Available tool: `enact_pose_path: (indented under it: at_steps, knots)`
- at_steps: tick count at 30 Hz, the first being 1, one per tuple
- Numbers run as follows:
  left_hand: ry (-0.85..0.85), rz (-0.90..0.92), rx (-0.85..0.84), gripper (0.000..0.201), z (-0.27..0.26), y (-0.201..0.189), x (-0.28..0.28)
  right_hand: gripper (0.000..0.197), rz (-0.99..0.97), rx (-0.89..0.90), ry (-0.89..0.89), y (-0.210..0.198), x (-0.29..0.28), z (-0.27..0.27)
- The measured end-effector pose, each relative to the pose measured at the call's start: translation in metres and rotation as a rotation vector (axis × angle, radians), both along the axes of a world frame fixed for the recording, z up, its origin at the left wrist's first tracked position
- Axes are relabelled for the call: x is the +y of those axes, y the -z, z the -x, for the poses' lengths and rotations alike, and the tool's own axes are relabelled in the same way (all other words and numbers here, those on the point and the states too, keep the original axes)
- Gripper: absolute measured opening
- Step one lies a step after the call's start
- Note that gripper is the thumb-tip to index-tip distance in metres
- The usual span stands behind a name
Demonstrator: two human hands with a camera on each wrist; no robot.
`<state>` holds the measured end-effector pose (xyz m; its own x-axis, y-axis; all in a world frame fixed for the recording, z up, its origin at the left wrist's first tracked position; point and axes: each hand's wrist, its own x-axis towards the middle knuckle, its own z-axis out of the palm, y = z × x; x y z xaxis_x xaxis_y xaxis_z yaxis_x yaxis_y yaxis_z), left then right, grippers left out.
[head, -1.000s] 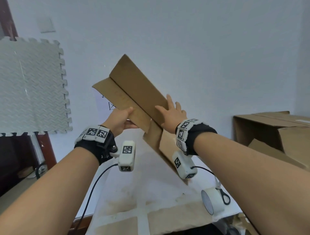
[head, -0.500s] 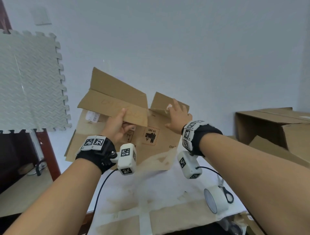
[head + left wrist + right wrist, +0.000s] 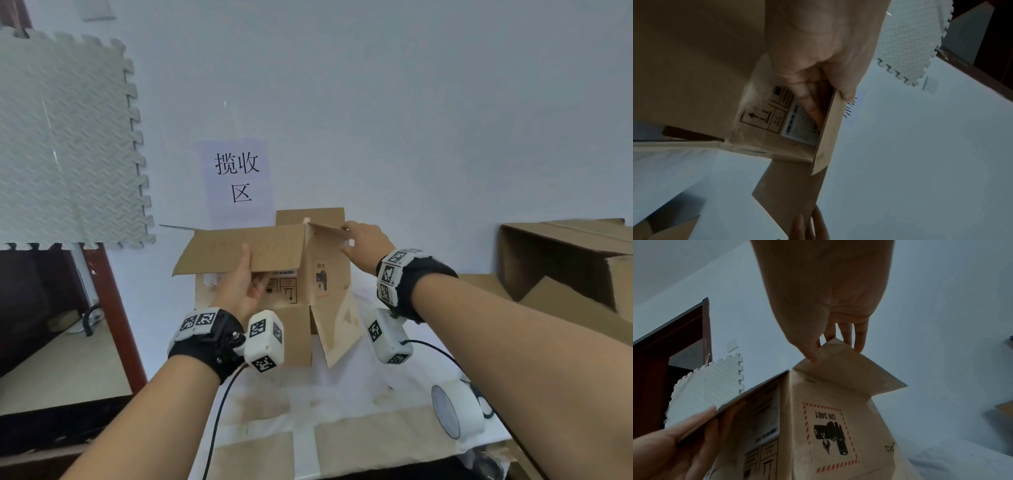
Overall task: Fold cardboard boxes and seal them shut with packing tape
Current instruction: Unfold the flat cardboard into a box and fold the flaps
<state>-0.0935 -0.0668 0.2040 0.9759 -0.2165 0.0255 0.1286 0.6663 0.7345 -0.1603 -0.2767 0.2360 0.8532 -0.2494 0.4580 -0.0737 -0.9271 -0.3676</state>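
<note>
Presently the left hand [image 3: 245,286] grips the lower edge of the long front flap [image 3: 246,250], thumb on its outer face and fingers curled beneath, as the left wrist view confirms. The right hand [image 3: 368,245] pinches the short side flap [image 3: 329,231] at the box's 2 o'clock corner, thumb under, fingers over. Both flaps belong to the cardboard box [image 3: 298,308], which stands on the white-covered table [image 3: 342,387] at 12 o'clock from the person, its printed hazard label upside down. A second ago the carton was a flat, collapsed sheet held aloft at an angle; half a second ago it was lowering and beginning to spread; it now stands squared into a tube with walls upright. Judgement: the opening step is effectively done, and the flaps at this upper end remain unfolded and unsealed, so folding them inward is the likely next step. The lower flaps splay loosely on the table, and the box may skew if released. The tape roll [image 3: 457,413] lies at 4 o'clock, near but untouched, beside the scissors [image 3: 483,404].
</note>
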Motion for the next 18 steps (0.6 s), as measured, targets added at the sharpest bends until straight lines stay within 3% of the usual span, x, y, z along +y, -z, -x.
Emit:
enact_pose_path:
  at_steps: [5,9,14,18]
  knots:
    - [0.144,0.000,-0.027,0.031,-0.009,0.017,-0.001,0.050,0.043,-0.026,0.072,-0.005,0.014,-0.007]
    - [0.240,-0.077,-0.072,0.035,-0.007,0.025,-0.009,0.033,0.165,-0.155,0.029,-0.014,0.029,-0.017]
    - [0.351,-0.182,-0.145,0.044,-0.006,0.032,-0.009,0.043,0.200,0.025,-0.065,-0.014,0.047,-0.033]
    - [0.417,-0.418,-0.213,0.051,-0.010,0.031,-0.001,0.059,0.213,0.102,-0.084,-0.024,0.055,-0.039]
